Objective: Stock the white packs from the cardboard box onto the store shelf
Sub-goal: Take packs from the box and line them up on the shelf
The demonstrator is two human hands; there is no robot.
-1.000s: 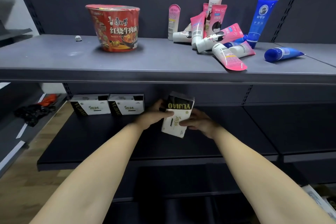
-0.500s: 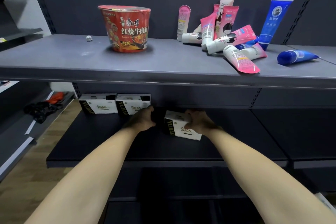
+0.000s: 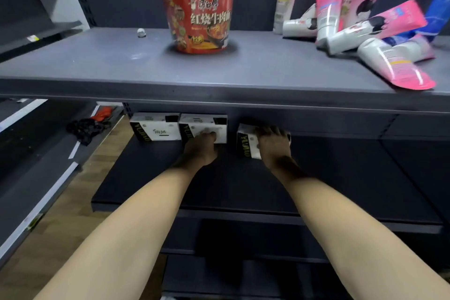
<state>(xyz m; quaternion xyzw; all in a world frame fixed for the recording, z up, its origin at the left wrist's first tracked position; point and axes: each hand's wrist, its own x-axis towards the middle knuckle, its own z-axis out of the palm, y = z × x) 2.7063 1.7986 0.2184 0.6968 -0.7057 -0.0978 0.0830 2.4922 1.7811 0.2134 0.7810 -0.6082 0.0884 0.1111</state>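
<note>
The lower shelf (image 3: 341,178) lies bare right of the third pack (image 3: 248,146) and in front of the packs. The upper shelf (image 3: 219,95) overhangs closely, leaving a low gap. A slot separates second pack (image 3: 194,124) and third.

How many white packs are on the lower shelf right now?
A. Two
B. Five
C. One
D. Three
D: the left pack and middle pack stand side by side at the back of the lower shelf, and a third pack sits under the right hand.
</note>
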